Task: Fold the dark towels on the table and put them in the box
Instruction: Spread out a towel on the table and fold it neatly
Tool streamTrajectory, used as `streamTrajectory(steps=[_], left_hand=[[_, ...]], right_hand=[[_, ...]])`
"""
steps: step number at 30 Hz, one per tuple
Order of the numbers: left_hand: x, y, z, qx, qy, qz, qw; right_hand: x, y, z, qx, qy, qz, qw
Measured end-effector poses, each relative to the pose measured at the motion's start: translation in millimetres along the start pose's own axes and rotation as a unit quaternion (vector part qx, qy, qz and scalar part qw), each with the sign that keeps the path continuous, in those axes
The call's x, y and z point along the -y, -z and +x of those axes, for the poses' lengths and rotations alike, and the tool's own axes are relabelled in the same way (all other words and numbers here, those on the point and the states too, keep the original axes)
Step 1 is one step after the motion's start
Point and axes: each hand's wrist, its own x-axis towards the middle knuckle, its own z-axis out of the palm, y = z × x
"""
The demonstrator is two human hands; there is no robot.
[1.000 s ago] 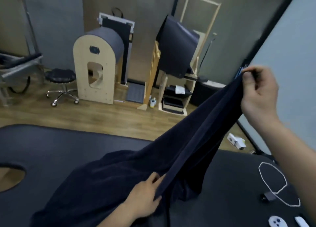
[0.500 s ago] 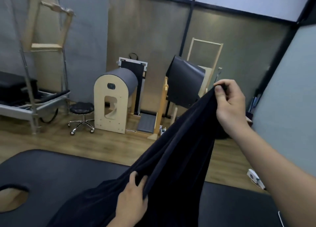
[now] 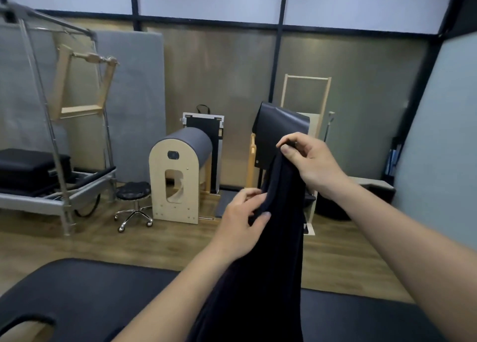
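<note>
Held up in front of the person, the right hand (image 3: 313,165) pinches the top end of a dark towel (image 3: 273,264) between thumb and forefinger, the other fingers loosely curled behind. Just below and to the left, the left hand (image 3: 240,225) grips the same cloth, fingers wrapped round its left edge and the thumb lying across the near side. The dark towel hangs from these two grips in a narrow, bunched column, dropping between the forearms and out of the bottom of the view; whether its lower end touches anything cannot be told.

A black padded table (image 3: 82,298) spans the lower part of the view, with an oval face hole (image 3: 23,326) at its near left corner. Beyond it lies a wooden floor (image 3: 103,243). On that floor stands a wooden barrel (image 3: 178,179) with a grey padded top, and just left of it a round black stool (image 3: 133,193) on a chrome wheeled base. Farther left is a metal-framed bed (image 3: 51,192) with black cushions. A grey mat (image 3: 134,104) leans on the back wall, and a black sheet (image 3: 278,130) drapes over a wooden rack behind the right hand.
</note>
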Motion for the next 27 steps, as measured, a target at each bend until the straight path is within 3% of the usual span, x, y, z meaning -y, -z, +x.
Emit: streamTrajectory(steps=[5,8,13,15,18,25,27], left_hand=[[-25,14,32,-0.022,-0.05,0.048,0.997],[-26,18,38,0.011,-0.092,0.087,0.992],[-24,44,46,-0.057,-0.111,0.093,0.988],[-28,49,46,0.001,-0.083,0.034,0.996],[-28,50,45,0.157,-0.007,-0.043,0.987],[-2,54,47,0.353,0.061,-0.025,0.933],[7,52,38,0.396,0.087,-0.005,0.914]], right_hand=[[4,7,6,0.008,-0.01,0.026,1.0],[2,11,5,0.006,-0.022,-0.001,1.0],[1,13,0,-0.008,-0.024,-0.015,1.0],[2,12,7,-0.019,-0.021,-0.027,0.999],[4,14,30,-0.063,-0.034,-0.033,0.997],[16,88,105,-0.271,-0.127,0.057,0.952],[17,116,114,-0.302,-0.14,0.026,0.943]])
